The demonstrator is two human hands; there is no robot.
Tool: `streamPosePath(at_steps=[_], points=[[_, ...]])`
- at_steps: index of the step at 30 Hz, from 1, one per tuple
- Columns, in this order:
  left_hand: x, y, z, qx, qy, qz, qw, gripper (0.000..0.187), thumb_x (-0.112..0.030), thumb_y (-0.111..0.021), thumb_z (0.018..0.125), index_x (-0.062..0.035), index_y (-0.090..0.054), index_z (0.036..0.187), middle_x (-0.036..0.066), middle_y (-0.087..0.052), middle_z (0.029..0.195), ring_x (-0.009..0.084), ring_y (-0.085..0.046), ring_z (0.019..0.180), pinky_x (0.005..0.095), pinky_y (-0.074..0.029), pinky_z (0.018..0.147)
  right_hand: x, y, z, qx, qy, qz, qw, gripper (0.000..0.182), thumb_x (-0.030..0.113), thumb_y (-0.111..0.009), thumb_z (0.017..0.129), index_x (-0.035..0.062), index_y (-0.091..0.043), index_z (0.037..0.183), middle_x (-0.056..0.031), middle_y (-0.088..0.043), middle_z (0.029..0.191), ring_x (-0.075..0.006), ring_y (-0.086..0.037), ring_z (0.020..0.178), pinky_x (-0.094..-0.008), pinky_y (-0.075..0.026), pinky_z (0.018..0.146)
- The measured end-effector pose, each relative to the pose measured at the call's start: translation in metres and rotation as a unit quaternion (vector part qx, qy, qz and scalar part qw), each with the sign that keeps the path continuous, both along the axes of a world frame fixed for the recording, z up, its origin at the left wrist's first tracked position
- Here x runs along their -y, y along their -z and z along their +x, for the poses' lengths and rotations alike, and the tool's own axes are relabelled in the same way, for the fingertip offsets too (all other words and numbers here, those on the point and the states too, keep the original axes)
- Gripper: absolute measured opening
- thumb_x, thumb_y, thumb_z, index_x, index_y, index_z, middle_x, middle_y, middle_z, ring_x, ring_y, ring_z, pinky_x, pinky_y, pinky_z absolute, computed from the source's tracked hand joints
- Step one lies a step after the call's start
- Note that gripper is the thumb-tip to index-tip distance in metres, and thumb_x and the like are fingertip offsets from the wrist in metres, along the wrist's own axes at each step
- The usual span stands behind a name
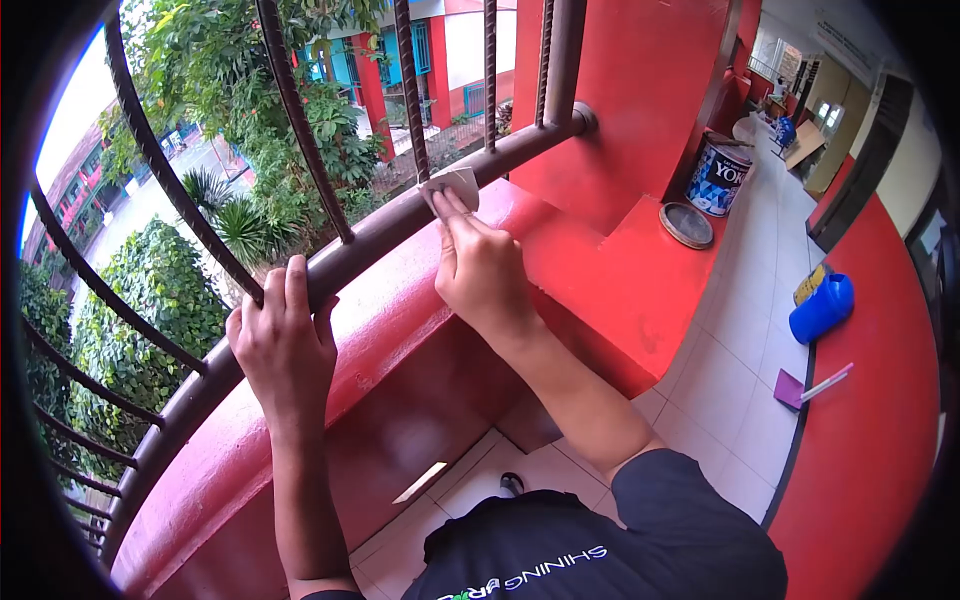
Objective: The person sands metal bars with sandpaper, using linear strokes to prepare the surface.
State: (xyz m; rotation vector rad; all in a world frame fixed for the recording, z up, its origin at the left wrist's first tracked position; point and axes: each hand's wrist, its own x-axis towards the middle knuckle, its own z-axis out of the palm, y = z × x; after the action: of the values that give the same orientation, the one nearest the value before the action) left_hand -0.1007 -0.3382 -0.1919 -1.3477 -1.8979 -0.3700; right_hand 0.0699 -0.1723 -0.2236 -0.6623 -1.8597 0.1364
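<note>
The left hand point(283, 345) grips the brown rail point(380, 235) at frame centre, seemingly for steadiness, while the right hand point(480, 265) fingers press a folded sandpaper piece point(455, 183) flat against it.

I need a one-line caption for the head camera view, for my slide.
Right hand presses a folded sheet on the brown rail; left hand grips it.

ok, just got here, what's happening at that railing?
A person stands at a red parapet with a brown metal railing. The left hand grips the rail; the right hand presses a small folded sheet, likely sandpaper, against it. An open paint can and its lid sit on the ledge.
</note>
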Motion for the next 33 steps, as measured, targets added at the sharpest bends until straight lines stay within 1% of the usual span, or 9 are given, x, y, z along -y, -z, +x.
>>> streamPosePath(at_steps=[3, 7, 12, 14, 20, 24, 26, 30, 33], points=[[-0.004, 0.003, 0.003, 0.005, 0.007, 0.009, 1.000, 0.056, -0.030, -0.077, 0.090, -0.0123, -0.059, 0.139, 0.010, -0.066, 0.126, 0.0343, -0.064, 0.106, 0.0503, -0.047, 0.098, -0.054, 0.003, 0.012, -0.047, 0.175, -0.050, 0.982, 0.031, 0.008, -0.055, 0.100, -0.0099, -0.068, 0.121, -0.0339, -0.071, 0.104, -0.0485, -0.071, 0.087, -0.0555, -0.058, 0.082], [-0.002, -0.001, 0.001, -0.002, -0.006, 0.009, 1.000, 0.055, -0.031, -0.075, 0.092, -0.0131, -0.057, 0.140, 0.012, -0.066, 0.130, 0.0353, -0.066, 0.105, 0.0507, -0.046, 0.103, -0.009, 0.008, -0.015, -0.110, 0.083, 0.027, 0.990, 0.025, 0.010, -0.053, 0.102, -0.0098, -0.068, 0.107, -0.0336, -0.070, 0.095, -0.0501, -0.069, 0.085, -0.0544, -0.057, 0.077], [-0.003, -0.003, 0.006, 0.030, 0.003, 0.003, 1.000, 0.054, -0.028, -0.077, 0.089, -0.0118, -0.059, 0.138, 0.010, -0.066, 0.128, 0.0336, -0.064, 0.109, 0.0489, -0.047, 0.099, -0.089, -0.006, -0.002, -0.149, 0.236, -0.157, 0.947, 0.036, 0.019, -0.045, 0.107, -0.0098, -0.065, 0.098, -0.0342, -0.069, 0.095, -0.0515, -0.068, 0.095, -0.0573, -0.052, 0.086], [-0.003, 0.001, 0.001, -0.008, 0.006, 0.018, 1.000, 0.055, -0.028, -0.076, 0.090, -0.0123, -0.059, 0.140, 0.010, -0.066, 0.130, 0.0337, -0.065, 0.110, 0.0485, -0.047, 0.100, -0.078, -0.036, 0.008, -0.195, 0.178, -0.267, 0.927, 0.033, 0.016, -0.045, 0.106, -0.0096, -0.064, 0.097, -0.0367, -0.069, 0.102, -0.0509, -0.068, 0.100, -0.0567, -0.054, 0.090], [-0.004, 0.001, 0.003, 0.018, 0.006, 0.006, 1.000, 0.058, -0.030, -0.077, 0.089, -0.0122, -0.058, 0.142, 0.010, -0.066, 0.130, 0.0339, -0.066, 0.108, 0.0489, -0.047, 0.100, -0.146, -0.042, 0.007, -0.331, 0.215, -0.301, 0.868, 0.035, 0.017, -0.043, 0.106, -0.0092, -0.066, 0.102, -0.0356, -0.070, 0.102, -0.0504, -0.069, 0.101, -0.0557, -0.055, 0.093], [-0.006, -0.001, 0.003, -0.013, 0.007, 0.026, 1.000, 0.058, -0.029, -0.078, 0.089, -0.0111, -0.058, 0.140, 0.010, -0.067, 0.124, 0.0328, -0.066, 0.104, 0.0483, -0.047, 0.098, -0.138, -0.035, 0.007, -0.288, 0.224, -0.273, 0.890, 0.043, 0.019, -0.041, 0.105, -0.0142, -0.068, 0.101, -0.0385, -0.070, 0.100, -0.0514, -0.069, 0.101, -0.0563, -0.054, 0.093], [-0.005, -0.001, 0.006, 0.002, 0.001, 0.019, 1.000, 0.056, -0.029, -0.077, 0.089, -0.0114, -0.059, 0.139, 0.009, -0.066, 0.122, 0.0329, -0.065, 0.103, 0.0480, -0.047, 0.097, -0.177, -0.038, 0.018, -0.453, 0.144, -0.348, 0.808, 0.043, 0.021, -0.044, 0.104, -0.0146, -0.068, 0.098, -0.0389, -0.070, 0.102, -0.0498, -0.070, 0.102, -0.0550, -0.055, 0.093], [-0.005, 0.002, 0.002, -0.007, 0.012, 0.026, 1.000, 0.055, -0.029, -0.076, 0.090, -0.0113, -0.059, 0.139, 0.010, -0.066, 0.124, 0.0325, -0.065, 0.103, 0.0486, -0.046, 0.096, -0.134, -0.046, 0.013, -0.264, 0.232, -0.330, 0.876, 0.042, 0.021, -0.045, 0.103, -0.0149, -0.068, 0.102, -0.0385, -0.070, 0.106, -0.0484, -0.069, 0.109, -0.0546, -0.054, 0.099], [-0.007, -0.001, 0.008, 0.011, -0.001, 0.020, 1.000, 0.055, -0.029, -0.076, 0.090, -0.0112, -0.059, 0.139, 0.010, -0.066, 0.124, 0.0329, -0.065, 0.103, 0.0486, -0.046, 0.096, -0.182, -0.036, 0.034, -0.441, 0.113, -0.391, 0.800, 0.043, 0.015, -0.044, 0.099, -0.0202, -0.066, 0.109, -0.0403, -0.068, 0.110, -0.0485, -0.069, 0.110, -0.0532, -0.054, 0.099]])
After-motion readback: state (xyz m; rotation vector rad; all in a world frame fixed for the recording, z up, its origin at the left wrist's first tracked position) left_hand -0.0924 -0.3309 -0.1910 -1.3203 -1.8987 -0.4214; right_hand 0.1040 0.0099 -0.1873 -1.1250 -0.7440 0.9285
